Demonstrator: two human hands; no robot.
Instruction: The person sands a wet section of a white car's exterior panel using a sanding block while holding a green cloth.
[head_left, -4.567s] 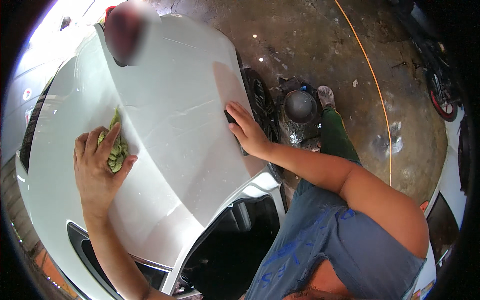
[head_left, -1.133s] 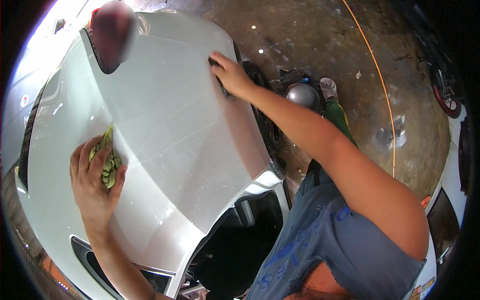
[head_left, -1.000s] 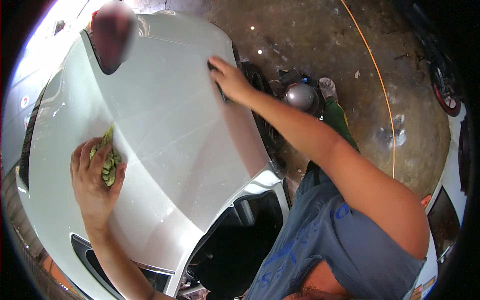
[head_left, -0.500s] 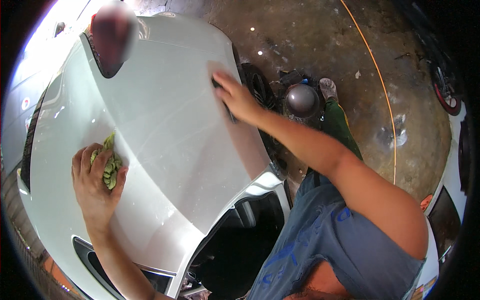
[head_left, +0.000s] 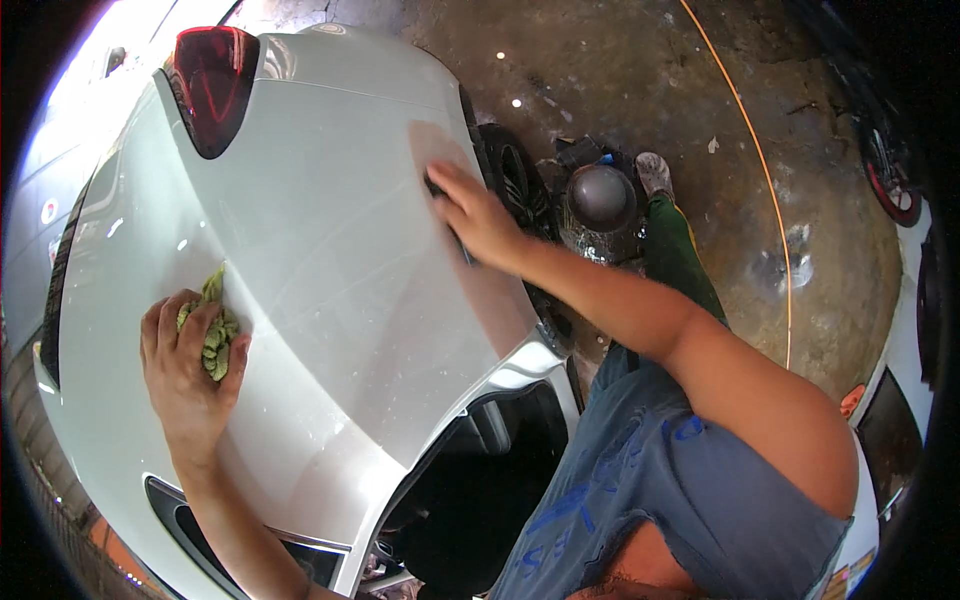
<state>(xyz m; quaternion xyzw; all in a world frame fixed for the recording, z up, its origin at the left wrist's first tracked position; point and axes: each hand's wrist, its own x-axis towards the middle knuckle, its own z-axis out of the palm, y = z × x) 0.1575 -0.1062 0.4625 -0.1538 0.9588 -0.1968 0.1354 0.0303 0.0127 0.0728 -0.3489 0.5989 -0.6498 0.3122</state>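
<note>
My left hand (head_left: 188, 375) rests on the pale, glossy body of a car (head_left: 310, 200), its fingers closed round a crumpled yellow-green cloth (head_left: 219, 348). Across the rear side panel, near the wheel, my right hand (head_left: 482, 222) presses down on a dark flat block (head_left: 433, 186). Only the block's ends show past the fingers, so its exact kind is hidden. A dull, pinkish-brown film or reflection lies on the panel around that hand. Beyond both hands sits the red tail light (head_left: 212, 88).
A black wheel (head_left: 512, 170) stands below the panel. Beside it on the wet concrete floor is a rounded grey container (head_left: 601, 198), close to my foot (head_left: 655, 174). An orange hose (head_left: 757, 150) crosses the floor. The car's open window (head_left: 490, 490) lies near my body.
My right hand has slid a short way along the panel toward me with the dark block. The left hand and its cloth have hardly moved.
</note>
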